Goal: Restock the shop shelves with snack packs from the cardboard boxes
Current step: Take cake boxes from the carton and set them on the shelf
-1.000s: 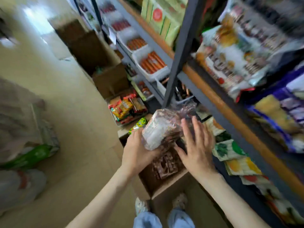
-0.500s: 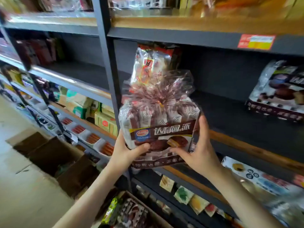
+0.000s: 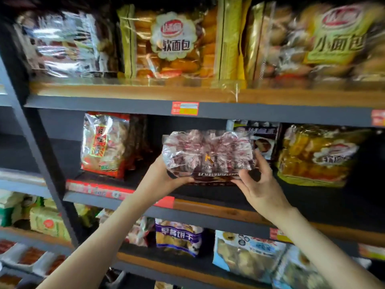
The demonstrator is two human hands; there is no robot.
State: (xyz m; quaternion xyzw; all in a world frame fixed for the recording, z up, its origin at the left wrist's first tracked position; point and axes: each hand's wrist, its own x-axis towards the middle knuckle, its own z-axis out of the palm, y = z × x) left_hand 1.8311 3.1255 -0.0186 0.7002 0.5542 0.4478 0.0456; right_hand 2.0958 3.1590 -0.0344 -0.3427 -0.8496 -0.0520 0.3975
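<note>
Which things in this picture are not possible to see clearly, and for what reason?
- Head view: brown snack pack, label blurred; lower edge covered by left hand and right hand.
- Dark pack behind it, mostly hidden.
- Price tag text too blurred.
- Green bread bag, motion-blurred, cut by the right edge.
- Cardboard boxes: out of frame.

A clear crinkly snack pack [image 3: 208,155] of brown-wrapped cakes, with a dark band of lettering along its bottom edge, sits tipped back on the middle shelf [image 3: 312,203], its gathered top pointing into the shelf. It is gripped at both lower corners. It lies between a red-and-clear pack [image 3: 104,144] to its left and a yellow pack [image 3: 316,155] to its right, in front of a dark pack [image 3: 264,138].
</note>
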